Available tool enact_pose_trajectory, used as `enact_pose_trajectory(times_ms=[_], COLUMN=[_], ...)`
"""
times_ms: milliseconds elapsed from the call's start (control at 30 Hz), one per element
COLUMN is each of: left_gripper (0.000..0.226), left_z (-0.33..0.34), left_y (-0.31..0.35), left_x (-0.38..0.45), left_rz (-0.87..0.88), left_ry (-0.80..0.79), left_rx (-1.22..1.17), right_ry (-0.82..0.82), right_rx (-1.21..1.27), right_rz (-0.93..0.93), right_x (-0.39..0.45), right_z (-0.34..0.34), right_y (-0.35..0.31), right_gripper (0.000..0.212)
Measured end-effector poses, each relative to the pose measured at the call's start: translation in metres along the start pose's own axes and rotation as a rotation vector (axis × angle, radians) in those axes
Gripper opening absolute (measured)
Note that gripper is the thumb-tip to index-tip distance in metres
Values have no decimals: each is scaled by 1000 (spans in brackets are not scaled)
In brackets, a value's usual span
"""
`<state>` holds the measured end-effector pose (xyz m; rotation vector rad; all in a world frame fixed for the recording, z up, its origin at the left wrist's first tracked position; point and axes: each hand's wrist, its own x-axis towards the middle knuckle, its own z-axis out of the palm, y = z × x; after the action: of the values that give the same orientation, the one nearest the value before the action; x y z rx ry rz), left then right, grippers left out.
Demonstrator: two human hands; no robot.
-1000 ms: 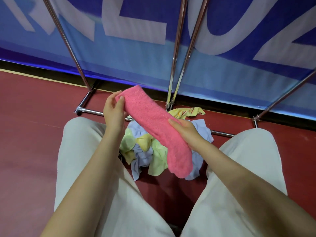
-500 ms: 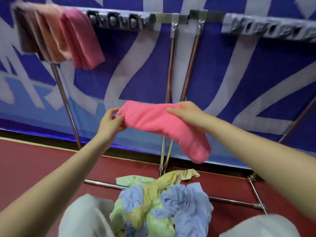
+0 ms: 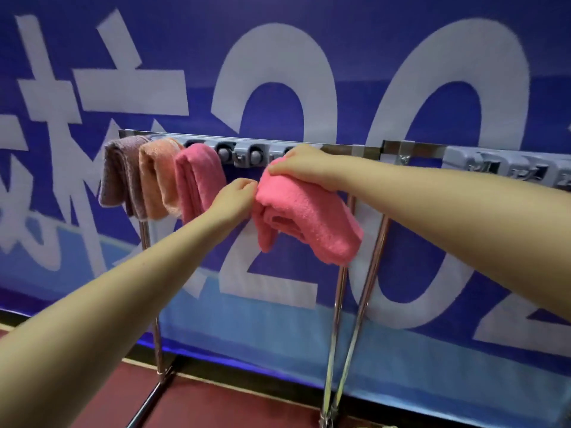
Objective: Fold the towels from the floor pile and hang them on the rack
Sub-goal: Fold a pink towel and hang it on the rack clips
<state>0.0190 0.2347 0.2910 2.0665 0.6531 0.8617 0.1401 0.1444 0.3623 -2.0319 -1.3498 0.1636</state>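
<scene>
A folded pink towel (image 3: 312,217) is held up just in front of the rack's top bar (image 3: 241,156). My right hand (image 3: 304,169) grips its upper edge from above. My left hand (image 3: 236,196) pinches the towel's left edge. The lower end of the towel droops to the right. Three folded towels hang on the bar's left part: a purple one (image 3: 120,177), an orange one (image 3: 160,177) and a pink one (image 3: 197,180). The floor pile is out of view.
The rack has grey clips along its bar and chrome legs (image 3: 340,304) running down to the red floor (image 3: 216,406). A second rack section (image 3: 494,168) continues to the right. A blue banner with white characters (image 3: 278,72) hangs right behind.
Both hands have raised the pink towel from above the floor pile up to the rack bar. The view has tilted up and the pile has left the frame.
</scene>
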Motion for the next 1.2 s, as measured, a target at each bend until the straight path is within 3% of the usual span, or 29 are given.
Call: enact_pose_trajectory(times_ms=[233,333,533,700,800,1100,1200], left_gripper=[29,39,34,38,36,32,28], left_z=[-33,-38,-32,-23,-22,-25,-22], left_y=[-25,-34,-46,-61,-65,-60,-52], left_x=[39,50,65,74,80,85,87], left_rz=[-95,-34,-28,-20,-19,-36,-127], left_ry=[-65,20,293,295,248,296,319], left_rx=[-339,-402,-573,-703,-682,-472,-573], right_ry=[-30,-47,-80,-22,61,124,201], right_rx=[159,133,183,23,-40,-264,-373], right_rz=[33,30,28,23,15,-222,-227], right_x=[73,98,137,159,164,154,149], right_z=[25,27,41,49,46,50,51], right_y=[-38,-46,-58,-52,-40,-36,-38], right_gripper=[29,36,33,45,50,22,23])
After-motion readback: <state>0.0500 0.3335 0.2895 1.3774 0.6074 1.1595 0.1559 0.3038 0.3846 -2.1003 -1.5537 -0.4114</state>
